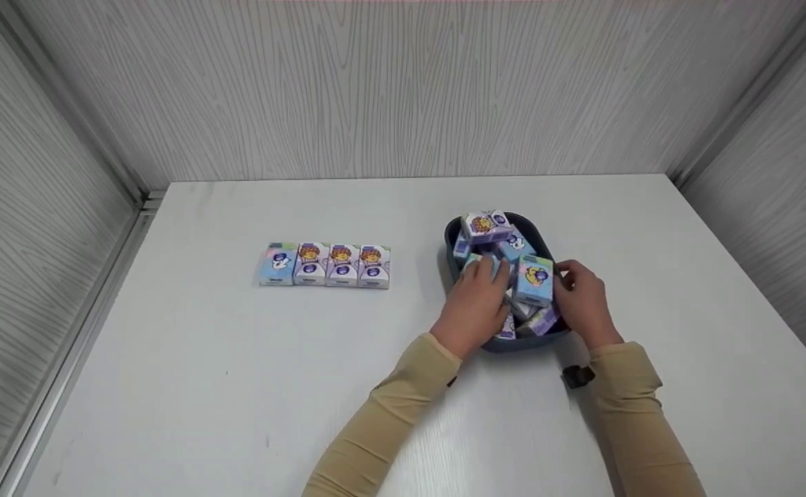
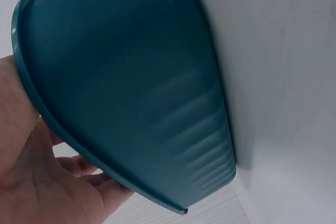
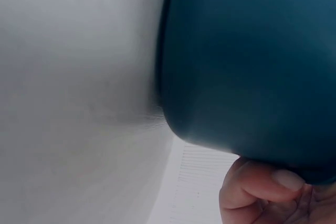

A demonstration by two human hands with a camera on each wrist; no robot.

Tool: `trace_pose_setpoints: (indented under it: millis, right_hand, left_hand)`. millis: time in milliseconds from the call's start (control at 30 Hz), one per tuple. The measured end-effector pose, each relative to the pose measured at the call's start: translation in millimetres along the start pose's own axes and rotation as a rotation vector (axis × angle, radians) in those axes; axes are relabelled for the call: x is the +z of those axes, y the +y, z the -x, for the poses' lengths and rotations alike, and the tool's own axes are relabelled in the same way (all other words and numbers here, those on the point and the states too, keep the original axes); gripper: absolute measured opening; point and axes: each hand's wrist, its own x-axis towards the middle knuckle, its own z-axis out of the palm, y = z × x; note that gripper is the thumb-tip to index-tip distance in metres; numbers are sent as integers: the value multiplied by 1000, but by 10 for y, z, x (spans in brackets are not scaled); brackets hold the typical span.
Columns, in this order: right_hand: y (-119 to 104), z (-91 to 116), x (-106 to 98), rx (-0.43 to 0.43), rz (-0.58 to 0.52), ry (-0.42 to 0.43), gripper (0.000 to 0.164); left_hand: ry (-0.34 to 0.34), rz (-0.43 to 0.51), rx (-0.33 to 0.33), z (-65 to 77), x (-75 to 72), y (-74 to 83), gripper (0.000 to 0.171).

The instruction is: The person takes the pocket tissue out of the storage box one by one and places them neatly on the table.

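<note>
A dark teal plastic basket (image 1: pixel 523 343) stands on the table, heaped with small cartoon-printed boxes. My left hand (image 1: pixel 475 304) reaches over its near left side, fingers bent down onto a light blue box (image 1: pixel 473 260); I cannot tell whether they grip it. At the right rim, my right hand (image 1: pixel 584 300) holds the basket, its thumb (image 3: pixel 289 179) against the outer wall just under the rim. Close to the right fingers lies a blue box (image 1: pixel 534 279) with a yellow figure, on top of the heap. In the left wrist view, the basket wall (image 2: pixel 121 77) hides the boxes.
Left of the basket, a blue box (image 1: pixel 279 264) and three white-and-purple boxes (image 1: pixel 342 265) form a tight side-by-side row on the white table (image 1: pixel 202 386). Another white-and-purple box (image 1: pixel 487 226) tops the heap's far end. Wood-grain panels (image 1: pixel 403 90) enclose the back and sides.
</note>
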Motion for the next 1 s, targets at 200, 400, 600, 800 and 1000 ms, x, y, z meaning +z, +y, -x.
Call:
trace_pose_setpoints:
  millis: [200,400,600,800,1000]
  right_hand:
    - [16,-11,5,-3,3,6,28]
    - [18,-1,4,16,8,-7,30]
    - [13,8,7,-15,16,4,28]
    - [1,4,3,-8,12,3,28]
    - [-10,9,-7,15,9,-12,29]
  left_hand:
    - [4,40,-65,-17,8,33,61]
    - [9,52,-73,-6,1,66,54]
    - [53,30,-28,0,11,92,56]
    - [63,137,-85,-6,14,99,64]
    - [94,178,-182,-18,32,88,57]
